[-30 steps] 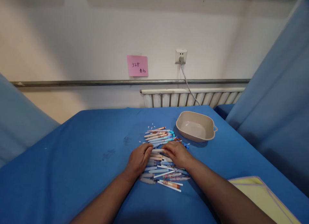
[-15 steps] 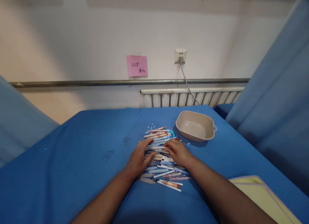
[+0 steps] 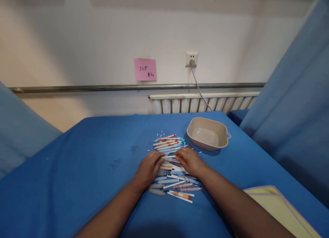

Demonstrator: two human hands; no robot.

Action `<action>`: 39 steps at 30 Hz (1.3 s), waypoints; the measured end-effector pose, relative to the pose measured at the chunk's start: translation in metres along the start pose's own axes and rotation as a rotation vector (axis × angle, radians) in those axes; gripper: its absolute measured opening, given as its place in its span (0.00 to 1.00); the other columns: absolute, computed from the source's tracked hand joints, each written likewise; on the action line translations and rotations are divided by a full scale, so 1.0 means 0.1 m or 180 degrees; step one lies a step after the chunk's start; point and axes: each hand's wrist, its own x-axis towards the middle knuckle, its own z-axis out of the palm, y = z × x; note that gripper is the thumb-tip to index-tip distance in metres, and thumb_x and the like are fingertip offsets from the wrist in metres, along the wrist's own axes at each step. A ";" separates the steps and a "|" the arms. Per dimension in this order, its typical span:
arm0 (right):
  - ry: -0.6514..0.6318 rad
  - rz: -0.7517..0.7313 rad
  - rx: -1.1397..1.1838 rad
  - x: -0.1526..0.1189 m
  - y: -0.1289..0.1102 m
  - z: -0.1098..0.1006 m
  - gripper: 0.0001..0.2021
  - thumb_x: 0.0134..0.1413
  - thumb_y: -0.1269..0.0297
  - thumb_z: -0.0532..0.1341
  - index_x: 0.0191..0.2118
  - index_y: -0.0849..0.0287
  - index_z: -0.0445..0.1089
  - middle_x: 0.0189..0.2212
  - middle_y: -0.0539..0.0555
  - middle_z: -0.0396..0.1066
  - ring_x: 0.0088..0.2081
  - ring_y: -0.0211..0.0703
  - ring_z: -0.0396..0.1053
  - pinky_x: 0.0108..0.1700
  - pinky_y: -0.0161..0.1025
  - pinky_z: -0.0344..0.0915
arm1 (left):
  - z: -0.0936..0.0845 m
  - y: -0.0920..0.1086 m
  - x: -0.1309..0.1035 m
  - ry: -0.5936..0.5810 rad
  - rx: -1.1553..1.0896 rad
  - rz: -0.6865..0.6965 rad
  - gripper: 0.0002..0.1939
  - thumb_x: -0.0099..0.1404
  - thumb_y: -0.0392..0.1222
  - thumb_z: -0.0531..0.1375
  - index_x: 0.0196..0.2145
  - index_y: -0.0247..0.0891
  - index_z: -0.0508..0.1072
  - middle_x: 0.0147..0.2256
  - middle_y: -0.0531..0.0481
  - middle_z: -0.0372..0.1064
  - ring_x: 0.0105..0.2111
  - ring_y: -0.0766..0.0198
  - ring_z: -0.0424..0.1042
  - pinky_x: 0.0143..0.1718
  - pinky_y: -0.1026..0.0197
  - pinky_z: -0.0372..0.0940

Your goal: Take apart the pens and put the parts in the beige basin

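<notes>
A row of pens [image 3: 168,180] in blue, white, peach and grey lies spread across the blue cloth, with several more at the far end. Over the middle of this row, a thin white pen [image 3: 169,157] stretches between my two hands. My left hand [image 3: 147,168] is closed, thumb and fingers pinched at the pen's left end. At its right end, my right hand [image 3: 192,161] has thumb and fingertips closed together. The pens directly beneath both hands are partly hidden.
A beige basin [image 3: 208,137] with a small handle stands behind and right of the pens. A folded yellow cloth [image 3: 277,207] lies at the front right. Small white bits [image 3: 161,133] are scattered beyond the pens. Blue curtains [image 3: 290,94] hang at both sides.
My left hand's fingers have drawn together from a spread position and now pinch the white pen. My right hand stays almost in place.
</notes>
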 end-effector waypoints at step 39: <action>-0.0461 0.0569 -0.0882 0.12 0.09 0.00 0.11 0.59 0.67 0.56 0.46 0.54 0.69 0.45 0.53 0.68 0.46 0.43 0.62 0.49 0.38 0.56 | 0.05 -0.10 0.05 -0.0231 0.0068 -0.0244 0.15 0.66 0.42 0.50 0.45 0.40 0.72 0.43 0.47 0.72 0.45 0.57 0.67 0.48 0.55 0.62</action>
